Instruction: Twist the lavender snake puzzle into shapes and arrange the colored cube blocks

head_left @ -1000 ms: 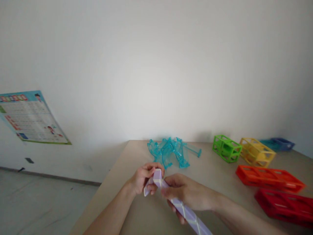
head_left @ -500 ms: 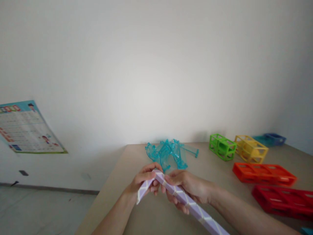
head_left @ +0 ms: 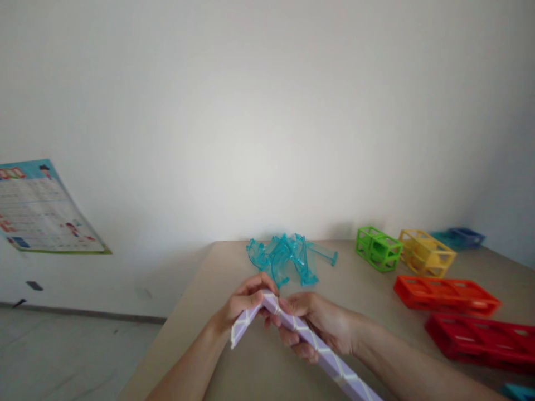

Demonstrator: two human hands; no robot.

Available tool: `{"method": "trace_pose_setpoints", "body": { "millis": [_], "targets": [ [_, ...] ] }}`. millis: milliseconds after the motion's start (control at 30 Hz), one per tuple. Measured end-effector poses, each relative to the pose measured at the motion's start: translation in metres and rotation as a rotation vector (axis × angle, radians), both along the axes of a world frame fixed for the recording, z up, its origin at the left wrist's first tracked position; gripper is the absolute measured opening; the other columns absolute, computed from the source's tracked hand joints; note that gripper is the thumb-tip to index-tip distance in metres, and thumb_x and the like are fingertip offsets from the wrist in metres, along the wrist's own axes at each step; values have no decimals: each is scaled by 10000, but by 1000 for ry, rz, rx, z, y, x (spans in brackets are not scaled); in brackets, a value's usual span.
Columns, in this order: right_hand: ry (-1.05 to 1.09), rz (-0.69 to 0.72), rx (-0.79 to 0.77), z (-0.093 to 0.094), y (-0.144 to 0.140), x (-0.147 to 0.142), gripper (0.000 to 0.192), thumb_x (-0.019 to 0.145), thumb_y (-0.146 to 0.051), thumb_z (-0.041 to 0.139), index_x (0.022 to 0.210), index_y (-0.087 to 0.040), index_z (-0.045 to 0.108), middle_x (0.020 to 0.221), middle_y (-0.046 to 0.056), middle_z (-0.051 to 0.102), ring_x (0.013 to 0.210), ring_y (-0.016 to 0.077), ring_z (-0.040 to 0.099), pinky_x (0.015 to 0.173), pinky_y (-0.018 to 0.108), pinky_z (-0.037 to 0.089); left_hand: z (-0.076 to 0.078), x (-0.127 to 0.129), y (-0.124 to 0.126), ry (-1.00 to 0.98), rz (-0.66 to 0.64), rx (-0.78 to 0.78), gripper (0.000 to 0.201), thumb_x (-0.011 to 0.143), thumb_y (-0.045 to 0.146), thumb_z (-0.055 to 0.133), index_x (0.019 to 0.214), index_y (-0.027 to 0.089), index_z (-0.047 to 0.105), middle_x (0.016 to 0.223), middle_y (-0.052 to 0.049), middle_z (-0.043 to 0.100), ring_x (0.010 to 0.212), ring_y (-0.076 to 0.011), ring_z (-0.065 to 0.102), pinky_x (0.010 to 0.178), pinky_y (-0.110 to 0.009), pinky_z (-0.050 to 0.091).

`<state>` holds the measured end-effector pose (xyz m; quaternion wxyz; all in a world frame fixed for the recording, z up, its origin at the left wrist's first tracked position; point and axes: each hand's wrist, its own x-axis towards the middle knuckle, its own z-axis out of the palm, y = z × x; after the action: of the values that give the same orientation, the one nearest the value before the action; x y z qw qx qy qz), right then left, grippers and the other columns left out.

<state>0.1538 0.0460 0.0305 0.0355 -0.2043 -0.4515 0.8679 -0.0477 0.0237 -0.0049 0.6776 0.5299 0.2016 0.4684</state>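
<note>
Left hand [head_left: 242, 303] is clenched on the short bent end of the purple snake puzzle [head_left: 309, 348]; right hand [head_left: 315, 326] grips the long run just past the bend. The puzzle is held in the air above the near part of the bench [head_left: 200, 328], its tail running down off the lower right of the frame.

Risks, as a judgement: fingers sit right at the bend, so a twist could pinch skin between segments. Forcing a joint the wrong way may pop the chain apart. The unsupported tail could swing and knock into the red frame [head_left: 480, 340] or drag on the bench.

Further out: clear teal pieces [head_left: 288, 259] sit just beyond the hands, then green frame [head_left: 378, 249], yellow frame [head_left: 426, 253] and orange frame [head_left: 445, 292], all well apart from the grip.
</note>
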Motion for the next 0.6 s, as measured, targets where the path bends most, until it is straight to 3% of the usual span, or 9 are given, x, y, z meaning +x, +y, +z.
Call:
{"method": "trace_pose_setpoints", "body": {
  "millis": [167,267,400,533,600],
  "targets": [
    [68,-91,71,5,-4,-3,344,829,-470,509,825,-134,584,557,-28,479,336,67,440,308,155,313,0,8,0,-61,94,33,313,826,409,646,939,121,602,699,-65,663,541,-151,643,470,-223,525],
    [77,-180,198,10,-3,-4,374,840,-505,523,768,-140,560,548,-37,477,329,58,427,302,156,318,1,12,0,-106,124,-63,325,856,430,592,1006,142,593,656,-53,659,460,-126,579,426,-240,521],
    [-23,-219,350,22,-2,-2,376,871,-541,491,786,-175,513,522,-64,466,323,82,470,297,167,380,5,13,1,-151,21,-273,349,884,408,525,1073,127,606,640,-20,608,394,-116,531,378,-279,526],
    [-116,-143,511,34,-14,1,410,887,-596,434,823,-192,466,520,-77,468,317,104,503,317,193,417,11,5,-1,-210,-51,-341,330,911,378,481,1091,136,616,539,29,535,296,-76,441,300,-227,480],
    [-193,-76,616,41,-26,1,397,908,-576,403,826,-192,458,523,-68,485,325,95,485,330,181,385,15,-2,-4,-212,-170,-353,312,913,371,479,1118,169,599,527,32,548,267,-70,426,273,-206,455]
  ]
}}
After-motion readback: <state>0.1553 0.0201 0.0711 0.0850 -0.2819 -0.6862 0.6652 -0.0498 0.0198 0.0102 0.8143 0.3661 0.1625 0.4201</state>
